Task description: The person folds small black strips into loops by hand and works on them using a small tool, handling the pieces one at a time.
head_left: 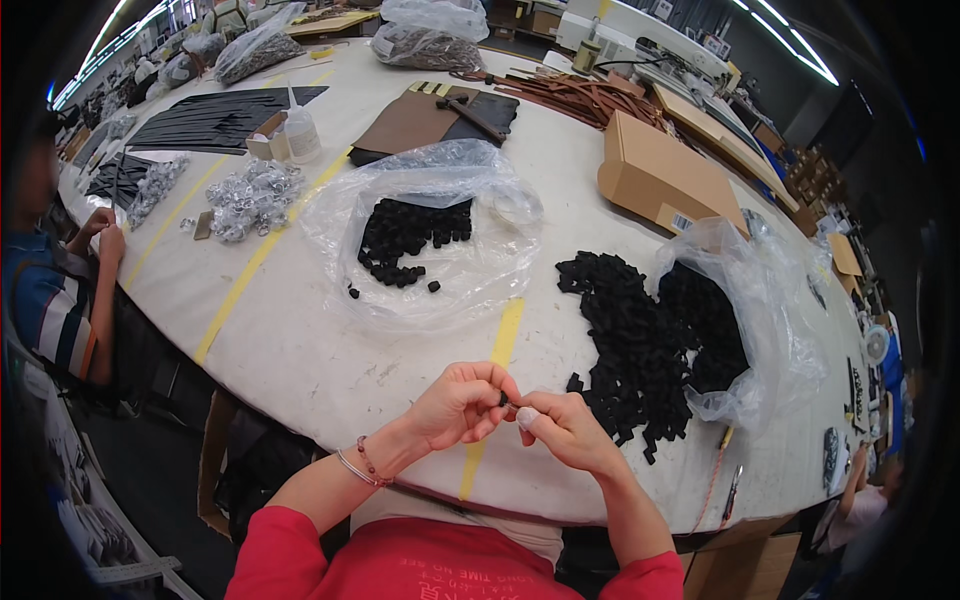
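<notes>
Close together over the near edge of the white table (330,385), my two hands meet at a small black piece (504,399). My left hand (462,405) pinches this piece between thumb and fingers. Fingertips of my right hand (562,428) are pressed together right beside it; what they grip is too small to make out. To the right lies a large heap of short black pieces (630,345), partly spilling from a clear plastic bag (770,330). Ahead, another clear bag (470,275) lies flat with small black cube-like pieces (405,235) on it.
A cardboard box (650,170) and brown strips (570,98) lie far right. Left of centre are a white squeeze bottle (300,135), shiny metal rings (255,195) and black strips (200,120). Scissors (733,495) rest at the near right edge. A co-worker (65,280) sits at left.
</notes>
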### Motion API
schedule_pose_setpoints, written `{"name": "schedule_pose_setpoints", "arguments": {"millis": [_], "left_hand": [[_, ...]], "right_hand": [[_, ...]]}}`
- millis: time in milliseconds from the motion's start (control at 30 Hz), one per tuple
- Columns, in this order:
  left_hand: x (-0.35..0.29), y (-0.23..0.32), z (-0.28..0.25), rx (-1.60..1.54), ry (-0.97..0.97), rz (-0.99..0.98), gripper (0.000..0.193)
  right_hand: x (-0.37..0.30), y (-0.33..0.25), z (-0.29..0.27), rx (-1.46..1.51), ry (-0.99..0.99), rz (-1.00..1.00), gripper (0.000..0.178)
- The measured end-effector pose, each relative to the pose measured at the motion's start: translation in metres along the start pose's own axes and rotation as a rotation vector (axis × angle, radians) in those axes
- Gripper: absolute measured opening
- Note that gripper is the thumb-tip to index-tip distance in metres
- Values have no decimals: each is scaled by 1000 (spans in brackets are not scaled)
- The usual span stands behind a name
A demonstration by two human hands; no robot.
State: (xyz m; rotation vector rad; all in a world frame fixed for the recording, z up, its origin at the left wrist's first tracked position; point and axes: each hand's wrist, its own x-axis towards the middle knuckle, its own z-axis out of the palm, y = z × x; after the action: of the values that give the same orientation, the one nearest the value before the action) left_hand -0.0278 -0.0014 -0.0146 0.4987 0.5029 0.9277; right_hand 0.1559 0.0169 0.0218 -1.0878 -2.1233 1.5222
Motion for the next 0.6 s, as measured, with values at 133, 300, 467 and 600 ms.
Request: {"name": "schedule_pose_setpoints", "arguments": {"millis": [133, 300, 467, 600], "left_hand": [[1, 1, 1, 16, 17, -36, 13], [-1, 1, -1, 27, 43, -80, 13], [2, 1, 4, 123, 133, 13, 14], [6, -13, 19, 501, 426, 434, 15]], "right_hand": [[0, 1, -5, 10, -65, 4, 21], [2, 1, -5, -69, -100, -79, 19], [5, -2, 0, -338, 59, -159, 15], [11, 0, 13, -481, 361, -135, 13]]}}
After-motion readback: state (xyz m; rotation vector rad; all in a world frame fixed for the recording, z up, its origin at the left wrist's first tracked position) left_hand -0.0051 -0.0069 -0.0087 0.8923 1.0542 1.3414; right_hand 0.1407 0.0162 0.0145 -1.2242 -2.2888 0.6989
